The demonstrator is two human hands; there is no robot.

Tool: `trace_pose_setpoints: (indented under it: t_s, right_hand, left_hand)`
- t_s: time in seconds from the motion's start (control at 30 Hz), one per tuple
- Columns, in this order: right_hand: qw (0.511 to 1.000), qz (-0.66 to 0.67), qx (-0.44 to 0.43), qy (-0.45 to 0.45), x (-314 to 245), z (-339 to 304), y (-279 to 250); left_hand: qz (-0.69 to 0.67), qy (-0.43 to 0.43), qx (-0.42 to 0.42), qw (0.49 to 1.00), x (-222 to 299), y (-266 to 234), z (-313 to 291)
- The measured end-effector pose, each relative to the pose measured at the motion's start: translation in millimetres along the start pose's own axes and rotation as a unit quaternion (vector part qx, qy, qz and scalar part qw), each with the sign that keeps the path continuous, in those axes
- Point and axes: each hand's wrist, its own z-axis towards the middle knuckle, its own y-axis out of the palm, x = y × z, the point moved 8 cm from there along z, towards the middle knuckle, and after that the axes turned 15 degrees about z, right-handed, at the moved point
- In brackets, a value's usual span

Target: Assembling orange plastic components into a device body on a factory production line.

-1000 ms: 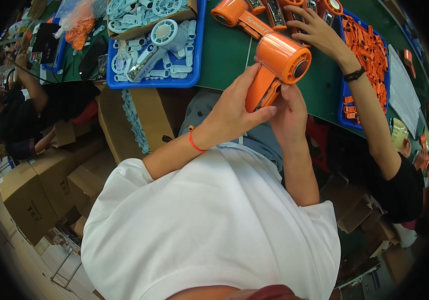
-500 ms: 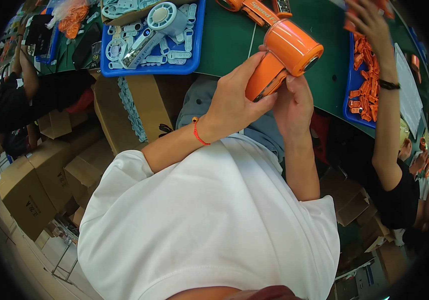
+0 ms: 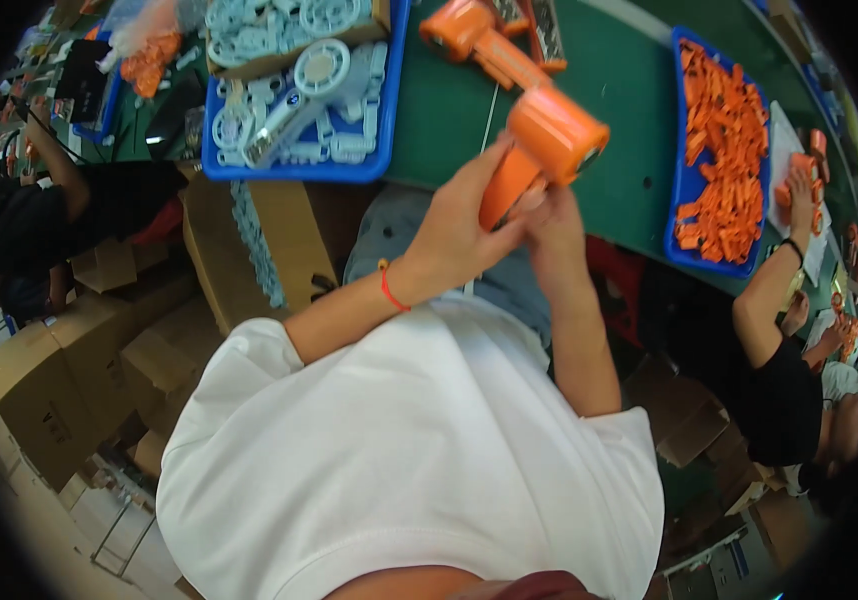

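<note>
An orange handheld fan (image 3: 557,135), with a thick cylindrical head and a flat handle, is held up over the near table edge. My left hand (image 3: 457,222) wraps round the left side of its handle, thumb toward me. On the handle's other side, just under the head, the fingers of my right hand (image 3: 555,225) are bent against it. They are partly blurred, and the handle's lower end is hidden in my grip. Beyond the head, a second orange fan (image 3: 461,28) lies on the green table (image 3: 609,80).
At left, a blue tray (image 3: 299,174) carries pale blue parts and a pale blue fan (image 3: 321,68). A blue tray (image 3: 690,188) of orange clips stands at right. Past it, a co-worker's hand (image 3: 800,200) touches orange pieces. Cardboard boxes (image 3: 54,380) stand on the floor.
The fan and both my hands have shifted slightly left and the fan's head has turned a little. The co-worker's arm has swung away from above the right tray, uncovering its orange clips.
</note>
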Motion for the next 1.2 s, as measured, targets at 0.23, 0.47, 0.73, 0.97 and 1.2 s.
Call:
trace_pose_setpoints:
  t_s: [0.23,0.47,0.73,0.97,1.2]
  right_hand:
    - [0.988,-0.033,0.026,-0.149,-35.5,11.9,-11.2]
    - [0.944,-0.189,-0.013,-0.271,-49.1,16.3,3.2]
    - [0.916,-0.188,-0.113,-0.336,-43.9,20.8,27.5]
    - [0.881,-0.413,-0.06,-0.223,-18.2,24.3,7.6]
    - [0.693,-0.699,-0.048,-0.172,-28.4,14.4,4.9]
  left_hand:
    - [0.105,0.123,0.032,0.986,12.8,-0.2,11.3]
    - [-0.074,-0.052,-0.008,0.996,-52.4,11.8,11.8]
    - [-0.205,-0.124,0.156,0.958,-85.2,-8.3,-3.9]
    - [-0.214,-0.145,0.105,0.96,-75.0,-0.5,-9.0]
    - [0.024,0.037,0.041,0.998,-22.0,1.3,-36.2]
